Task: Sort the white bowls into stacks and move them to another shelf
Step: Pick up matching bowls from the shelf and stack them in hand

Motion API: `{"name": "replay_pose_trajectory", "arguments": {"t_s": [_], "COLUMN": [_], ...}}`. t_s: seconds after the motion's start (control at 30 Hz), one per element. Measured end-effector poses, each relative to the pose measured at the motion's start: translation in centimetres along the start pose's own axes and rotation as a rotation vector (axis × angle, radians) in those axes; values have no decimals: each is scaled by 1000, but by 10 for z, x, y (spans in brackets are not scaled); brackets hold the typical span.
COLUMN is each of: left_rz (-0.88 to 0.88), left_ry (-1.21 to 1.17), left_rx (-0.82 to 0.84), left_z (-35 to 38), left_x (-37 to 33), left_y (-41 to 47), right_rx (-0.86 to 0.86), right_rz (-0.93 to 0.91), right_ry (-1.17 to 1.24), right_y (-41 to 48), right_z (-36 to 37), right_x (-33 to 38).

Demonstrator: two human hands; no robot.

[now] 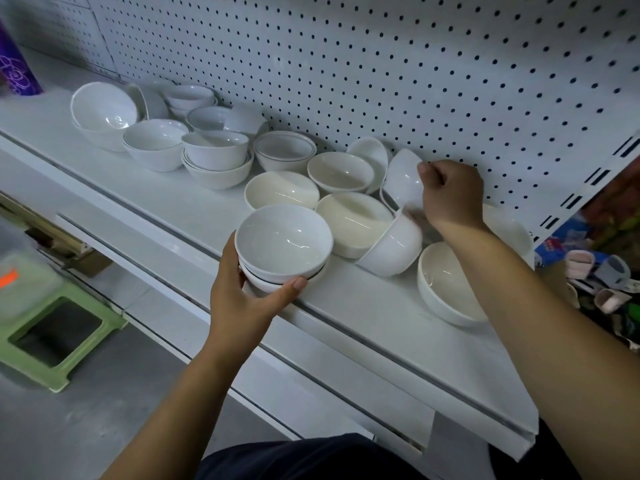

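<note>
Many white bowls lie scattered on a white shelf (381,317). My left hand (242,299) grips a small stack of two white bowls (284,240) near the shelf's front edge, thumb on the lower bowl. My right hand (450,195) pinches the rim of a tilted white bowl (403,180) close to the pegboard, lifted above a bowl lying on its side (394,247). Cream bowls (353,220) sit between the two hands. A larger bowl (446,282) stands under my right forearm. More bowls and short stacks (214,150) stand at the far left.
A white pegboard (415,81) backs the shelf. A purple container (17,71) stands at the shelf's far left. Below are lower white shelves (145,258), a green stool (59,334) on the grey floor, and colourful goods (602,271) at the right.
</note>
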State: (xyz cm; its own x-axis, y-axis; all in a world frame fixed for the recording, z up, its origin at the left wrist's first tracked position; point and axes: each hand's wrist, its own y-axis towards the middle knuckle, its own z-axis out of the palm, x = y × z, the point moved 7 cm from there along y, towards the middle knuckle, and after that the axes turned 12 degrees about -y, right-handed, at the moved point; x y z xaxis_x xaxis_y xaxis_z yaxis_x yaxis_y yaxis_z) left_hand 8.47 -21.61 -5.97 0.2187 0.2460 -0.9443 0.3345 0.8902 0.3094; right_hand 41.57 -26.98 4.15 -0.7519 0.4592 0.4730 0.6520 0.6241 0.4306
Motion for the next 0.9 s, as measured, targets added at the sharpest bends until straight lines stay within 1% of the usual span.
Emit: {"name": "replay_pose_trajectory", "arguments": {"t_s": [0.13, 0.23, 0.3, 0.37, 0.43, 0.53, 0.63, 0.7, 0.8, 0.9], "left_rz": [-22, -36, -46, -53, -65, -105, -89, -67, -65, -64], "left_ry": [-1, 5, -2, -20, -36, -48, -33, -12, -15, -67], "left_rx": [38, 77, 100, 122, 158, 230, 303, 322, 317, 330], "left_z": [-1, -3, -5, -4, -4, -7, -10, -13, -15, -16], "left_x": [0, 0, -1, -3, -2, -1, -2, -1, 2, 4], "left_y": [2, 4, 5, 5, 5, 8, 13, 15, 17, 18], "right_rx": [-64, -66, -54, -76, -105, -72, -114, -127, -133, -97], "right_rz": [-66, -130, -137, -171, -272, -442, -640, -728, -805, -825], "right_ry": [118, 188, 244, 269, 281, 334, 328, 310, 244, 212], "right_y": [-6, -16, -26, -39, -54, -73, -92, -103, -121, -133], "right_z": [-16, -24, -25, -29, -31, -29, -30, -26, -17, -8], "right_x": [13, 32, 44, 60, 79, 106, 129, 137, 141, 138]}}
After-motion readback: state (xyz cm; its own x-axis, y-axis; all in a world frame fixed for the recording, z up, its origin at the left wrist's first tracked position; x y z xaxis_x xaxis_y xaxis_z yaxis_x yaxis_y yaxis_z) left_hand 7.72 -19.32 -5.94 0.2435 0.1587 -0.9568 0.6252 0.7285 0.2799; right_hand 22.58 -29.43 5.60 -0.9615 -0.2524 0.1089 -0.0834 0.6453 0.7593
